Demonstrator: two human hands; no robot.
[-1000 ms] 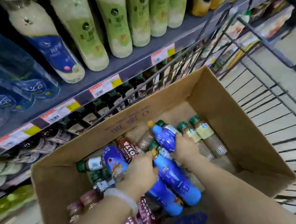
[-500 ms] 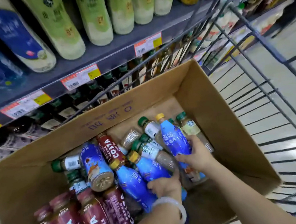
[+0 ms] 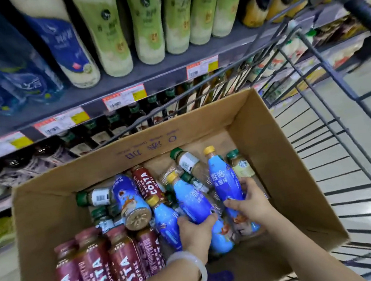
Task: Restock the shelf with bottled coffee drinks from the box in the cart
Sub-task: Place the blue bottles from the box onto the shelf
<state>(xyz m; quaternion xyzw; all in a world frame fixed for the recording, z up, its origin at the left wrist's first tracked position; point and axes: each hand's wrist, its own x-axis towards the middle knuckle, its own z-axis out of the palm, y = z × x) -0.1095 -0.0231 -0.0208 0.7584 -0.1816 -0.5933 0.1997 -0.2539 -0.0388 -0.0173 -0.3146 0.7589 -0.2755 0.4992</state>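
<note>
Left hand (image 3: 195,230): fingers curling round the lower body of a blue bottle (image 3: 193,200).
Right hand (image 3: 250,204): fingers wrapping a second blue bottle (image 3: 224,182) at its lower half.
Bottle axes: both lying in the box (image 3: 283,158), yellow caps pointing far, bases near the wrists.
Shelf (image 3: 148,83): lying far-left of both hands; left hand sitting nearer.
Judgement: lifting base-first, then swinging far-left.

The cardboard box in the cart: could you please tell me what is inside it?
The brown cardboard box holds maroon Costa bottles, blue yellow-capped bottles and green-capped bottles. Lower layers are covered.
</note>
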